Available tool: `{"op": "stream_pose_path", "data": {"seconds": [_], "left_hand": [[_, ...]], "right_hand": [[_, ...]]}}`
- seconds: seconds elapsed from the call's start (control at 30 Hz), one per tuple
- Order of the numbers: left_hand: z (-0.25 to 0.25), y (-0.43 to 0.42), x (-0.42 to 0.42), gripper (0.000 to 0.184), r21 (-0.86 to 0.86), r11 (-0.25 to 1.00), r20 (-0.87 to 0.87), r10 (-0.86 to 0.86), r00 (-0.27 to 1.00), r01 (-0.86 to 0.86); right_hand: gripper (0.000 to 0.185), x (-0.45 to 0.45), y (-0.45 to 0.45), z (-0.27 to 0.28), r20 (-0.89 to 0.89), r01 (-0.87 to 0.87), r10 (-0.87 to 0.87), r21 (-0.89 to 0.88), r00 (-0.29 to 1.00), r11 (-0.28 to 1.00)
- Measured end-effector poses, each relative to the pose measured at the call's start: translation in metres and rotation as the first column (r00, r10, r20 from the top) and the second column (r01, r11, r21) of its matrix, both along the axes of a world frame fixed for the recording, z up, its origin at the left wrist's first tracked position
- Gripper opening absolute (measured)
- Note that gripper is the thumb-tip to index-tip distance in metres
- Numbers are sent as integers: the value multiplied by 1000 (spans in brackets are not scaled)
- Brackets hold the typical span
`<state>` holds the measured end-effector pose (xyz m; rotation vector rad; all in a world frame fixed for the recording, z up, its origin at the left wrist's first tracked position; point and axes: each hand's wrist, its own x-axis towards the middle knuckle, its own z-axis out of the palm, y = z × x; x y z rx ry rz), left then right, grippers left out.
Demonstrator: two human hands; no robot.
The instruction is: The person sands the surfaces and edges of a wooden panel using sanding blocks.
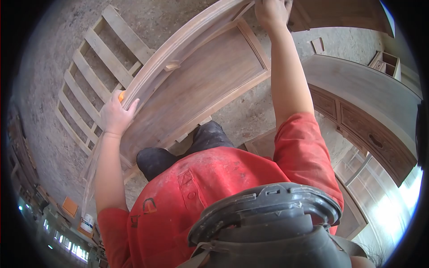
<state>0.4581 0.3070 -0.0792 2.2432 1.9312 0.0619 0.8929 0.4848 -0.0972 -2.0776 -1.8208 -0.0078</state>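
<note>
A large wooden furniture panel (pixel 196 85) with a curved, moulded top rail (pixel 172 42) stands tilted in front of my legs. My left hand (pixel 117 117) is closed at the rail's left end, thumb on the near side. A small orange piece (pixel 121 96) shows between its fingers and the rail; its kind is hard to make out. At the top of the view, my right hand (pixel 273 12) is closed around the rail's far end, partly cut off by the frame edge. Something dark lies by its fingertips, too unclear to name.
A slatted wooden frame (pixel 96 67) lies on the dusty floor to the left. On the right stand a curved grey-topped panel (pixel 357 85) and a carved drawer front (pixel 371 134). A dark respirator (pixel 268 214) hangs below the camera. Another wooden panel (pixel 339 13) is at top right.
</note>
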Motion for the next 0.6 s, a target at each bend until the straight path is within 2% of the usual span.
{"op": "stream_pose_path", "data": {"seconds": [0.03,0.07,0.13,0.17,0.2,0.23,0.27,0.33,0.37,0.47,0.53,0.6], "left_hand": [[2,1,2,44,-12,1000,10,5,1000,-5],[4,2,3,43,-25,1000,22,11,1000,-10],[3,-1,3,43,-36,999,10,28,1000,-28],[2,-1,4,43,-48,998,-4,45,999,-45],[-1,0,5,43,-39,998,9,55,998,-55],[-1,0,4,42,-34,998,17,51,999,-51],[0,-2,2,42,-39,999,19,38,999,-38],[2,-1,3,42,-42,998,16,41,999,-40],[3,0,4,42,-42,998,12,50,999,-50],[5,1,6,42,-58,997,-7,50,999,-50],[4,1,5,42,-52,997,8,50,999,-50],[2,1,4,42,-55,997,21,52,998,-51]], "right_hand": [[41,-2,-9,2,-28,-22,22,-15,999,1000],[40,11,-21,-5,6,-83,83,61,997,995],[38,37,-56,-25,-293,-33,-18,-170,956,985],[36,49,-67,-42,-317,105,-141,-127,938,986],[36,56,-66,-38,-276,101,-68,108,959,989],[35,62,-66,-38,-224,85,-10,330,975,940],[35,67,-62,-41,-220,88,-16,324,975,942],[41,46,-35,-6,152,-78,18,399,988,914],[45,29,-33,12,167,-12,-21,197,986,980],[44,20,-14,5,108,-91,63,272,992,958],[53,13,-14,-3,279,-146,94,173,956,974],[57,8,-15,-1,272,-156,107,165,956,974]]}}
